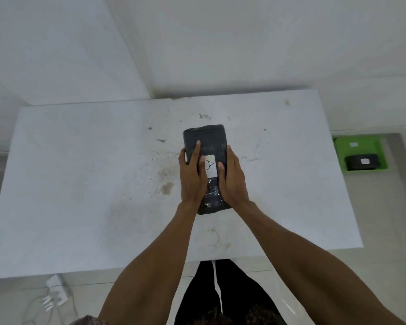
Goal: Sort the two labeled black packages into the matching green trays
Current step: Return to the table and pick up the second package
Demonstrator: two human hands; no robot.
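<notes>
A black wrapped package [206, 137] with a white label marked "A" [210, 168] lies lengthwise in the middle of the white table [80, 184]. My left hand [191, 179] grips its left side and my right hand [232, 181] its right side, thumbs on top beside the label. To the right, on the floor beyond the table's edge, a green tray [338, 156] holds a second black package [362, 161] with a white label whose letter I cannot read. A small white tag sits on the tray's floor.
The table is stained and scuffed near its middle. White walls meet in a corner behind it. A white power strip [55, 292] with cables lies on the floor at the lower left. My legs show below the table's near edge.
</notes>
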